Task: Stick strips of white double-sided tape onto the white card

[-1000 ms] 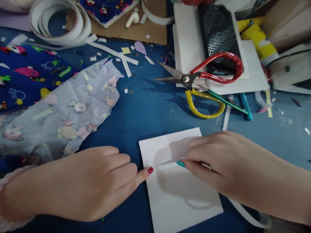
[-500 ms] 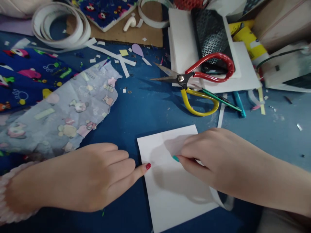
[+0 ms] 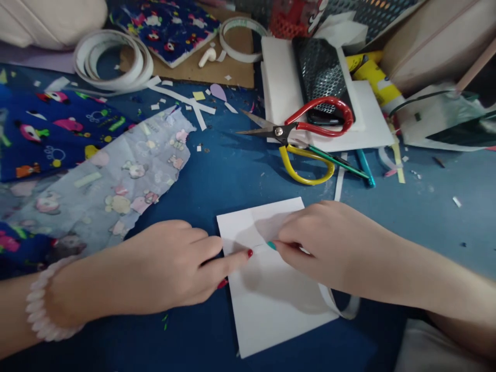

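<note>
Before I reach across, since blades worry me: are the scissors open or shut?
The scissors are open: their two blades spread apart in a V.

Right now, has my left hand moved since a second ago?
Yes: judged against the white card, the left hand reaches farther in, toward the right hand.

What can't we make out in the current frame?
- Head view: whatever the right hand may hold over the white card; its curled fingers hide it.
- Head view: white strip, rest hidden by right hand and wrist.
- Head view: blue sheet, cut off by left edge.
- Head view: scraps' details, too small.
</note>
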{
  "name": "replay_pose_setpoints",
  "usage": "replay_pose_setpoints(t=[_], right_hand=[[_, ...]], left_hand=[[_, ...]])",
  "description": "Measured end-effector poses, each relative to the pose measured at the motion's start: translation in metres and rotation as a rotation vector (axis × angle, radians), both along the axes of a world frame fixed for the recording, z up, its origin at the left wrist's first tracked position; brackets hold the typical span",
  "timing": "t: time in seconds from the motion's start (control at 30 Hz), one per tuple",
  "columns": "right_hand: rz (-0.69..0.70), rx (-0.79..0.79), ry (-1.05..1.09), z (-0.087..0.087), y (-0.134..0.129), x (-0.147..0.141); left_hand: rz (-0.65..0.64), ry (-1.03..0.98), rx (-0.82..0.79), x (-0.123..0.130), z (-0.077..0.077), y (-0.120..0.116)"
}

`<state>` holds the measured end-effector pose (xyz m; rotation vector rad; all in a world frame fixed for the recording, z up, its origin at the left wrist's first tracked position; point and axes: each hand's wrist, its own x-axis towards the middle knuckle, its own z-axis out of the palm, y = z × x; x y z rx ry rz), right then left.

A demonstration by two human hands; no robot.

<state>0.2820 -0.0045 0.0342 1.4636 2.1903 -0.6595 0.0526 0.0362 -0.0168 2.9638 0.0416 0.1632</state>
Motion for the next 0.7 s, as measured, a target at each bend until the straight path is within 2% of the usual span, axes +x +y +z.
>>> replay_pose_setpoints(t=[0.2, 0.37, 0.5, 0.6, 0.7], right_hand=[[-0.001, 0.074, -0.070, 0.003, -0.005, 0.002], [-0.038, 0.100, -0.108, 0.008, -0.006, 0.007], [-0.075, 0.118, -0.106, 0.010, -0.011, 0.017], [-0.110, 0.153, -0.053, 0.007, -0.022, 0.026], [-0.108, 0.262, 0.013, 0.000, -0.035, 0.032]], left_hand=[[0.089, 0.045, 0.036, 0.006, 0.003, -0.009], [0.054, -0.014, 0.063, 0.008, 0.007, -0.008], [0.019, -0.120, 0.168, 0.014, 0.010, -0.009], [-0.010, -0.158, 0.217, 0.023, 0.013, -0.009], [-0.028, -0.163, 0.201, 0.031, 0.014, -0.008]])
